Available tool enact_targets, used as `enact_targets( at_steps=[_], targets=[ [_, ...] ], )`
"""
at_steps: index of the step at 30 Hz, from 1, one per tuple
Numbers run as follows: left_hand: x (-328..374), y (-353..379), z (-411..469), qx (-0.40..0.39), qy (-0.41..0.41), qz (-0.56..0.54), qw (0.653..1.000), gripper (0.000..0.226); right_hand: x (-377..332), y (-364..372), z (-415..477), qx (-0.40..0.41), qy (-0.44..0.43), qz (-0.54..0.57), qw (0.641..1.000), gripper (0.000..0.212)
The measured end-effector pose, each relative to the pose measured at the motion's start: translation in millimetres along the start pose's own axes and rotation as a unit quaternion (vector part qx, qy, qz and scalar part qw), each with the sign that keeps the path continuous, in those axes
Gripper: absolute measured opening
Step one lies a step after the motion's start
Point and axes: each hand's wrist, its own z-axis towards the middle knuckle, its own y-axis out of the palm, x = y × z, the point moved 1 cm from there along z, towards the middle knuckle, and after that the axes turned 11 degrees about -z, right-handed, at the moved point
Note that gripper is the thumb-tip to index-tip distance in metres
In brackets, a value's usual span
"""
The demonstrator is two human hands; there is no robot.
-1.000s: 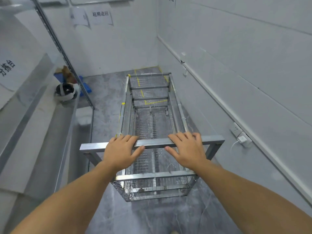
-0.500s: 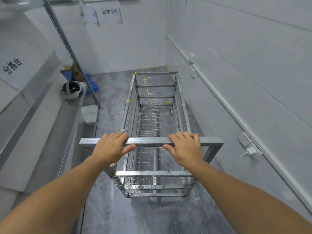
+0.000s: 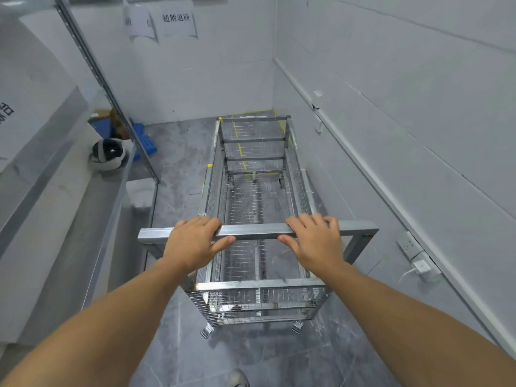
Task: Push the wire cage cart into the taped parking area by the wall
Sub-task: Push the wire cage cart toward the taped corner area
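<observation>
- While both hands push, the shiny metal wire cage cart [image 3: 258,219] stands on the floor with its far end already over the yellow tape lines [image 3: 240,148].
- Left hand [image 3: 192,243] and right hand [image 3: 315,243] lie on the flat silver handle bar [image 3: 258,231], fingers curled over its far edge, thumbs under. Two hands spread apart likely keep the cart going straight.
- Close beside the cart, the white tiled side wall [image 3: 405,113] runs along it, with a plug socket [image 3: 409,245] near the handle.
- Under the cart lies smooth grey marbled floor [image 3: 178,169], so wheels should roll easily.
- Beyond the cart stands the end wall with paper signs [image 3: 177,22].
</observation>
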Motion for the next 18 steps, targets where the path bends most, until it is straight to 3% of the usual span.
enact_targets(
  at_steps=[18],
  targets=[
    [-105,-4,141,-0.027,-0.012,-0.014,0.999,0.054,-25,58,150,0.015,0.029,-0.003,0.999,0.044]
  ],
)
